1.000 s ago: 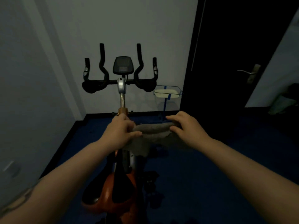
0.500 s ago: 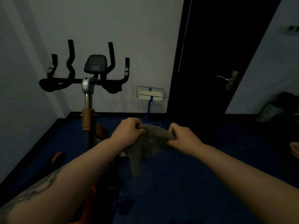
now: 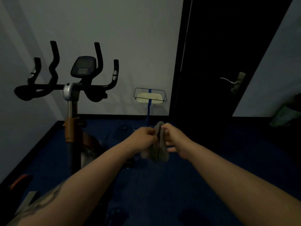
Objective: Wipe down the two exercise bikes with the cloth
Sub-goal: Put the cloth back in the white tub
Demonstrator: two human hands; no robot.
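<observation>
Hands meet ahead of you: your left hand [image 3: 143, 137] and right hand [image 3: 175, 138] each pinch the folded cloth [image 3: 160, 149], right of the bike [image 3: 71, 95]. Loosen either pinch and it may drop.

Dim, bluish light is falling across the room; the wall [image 3: 130, 38] is catching soft slanting shadows, the door [image 3: 219, 54] is sinking into black, and edges are bending and blurring.

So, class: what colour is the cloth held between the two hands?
Grey, a soft crumpled cloth, shown best in the head view.
</observation>
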